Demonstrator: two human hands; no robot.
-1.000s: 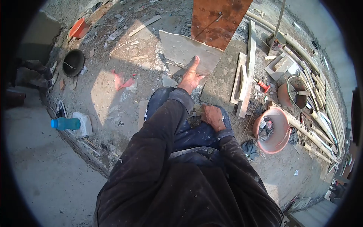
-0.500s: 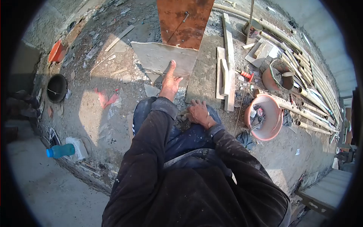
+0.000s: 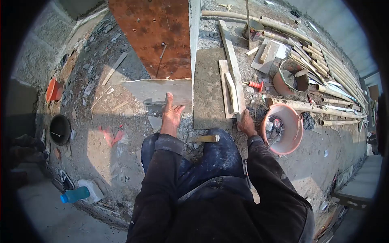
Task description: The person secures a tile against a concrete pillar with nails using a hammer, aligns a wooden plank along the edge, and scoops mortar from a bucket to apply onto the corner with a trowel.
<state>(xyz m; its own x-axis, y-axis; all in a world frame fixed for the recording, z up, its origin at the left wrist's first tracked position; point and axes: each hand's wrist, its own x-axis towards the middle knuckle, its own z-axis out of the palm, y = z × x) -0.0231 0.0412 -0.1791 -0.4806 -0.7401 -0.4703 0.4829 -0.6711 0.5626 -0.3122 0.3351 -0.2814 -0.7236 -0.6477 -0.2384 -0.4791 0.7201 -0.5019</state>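
Rubble-strewn ground (image 3: 95, 154) is spreading from nine o'clock, leaving bare room between a black basin (image 3: 60, 129) and the left hand (image 3: 171, 115). At eleven o'clock that hand is touching the grey board's (image 3: 142, 90) lower edge, thumb upright across its face, fingers spreading loosely; the board's top edge is meeting a rust-brown panel (image 3: 156, 36). Previously on the knee, the right hand (image 3: 246, 124) is now reaching the long plank's (image 3: 231, 56) near end at three o'clock, exposing a wooden handle (image 3: 204, 138) nearer centre; whether its fingers are gripping, I cannot tell. Beyond, a pink bucket (image 3: 298, 131) is crowding that side; markings on a paper scrap (image 3: 326, 153) past it are appearing too small to read.
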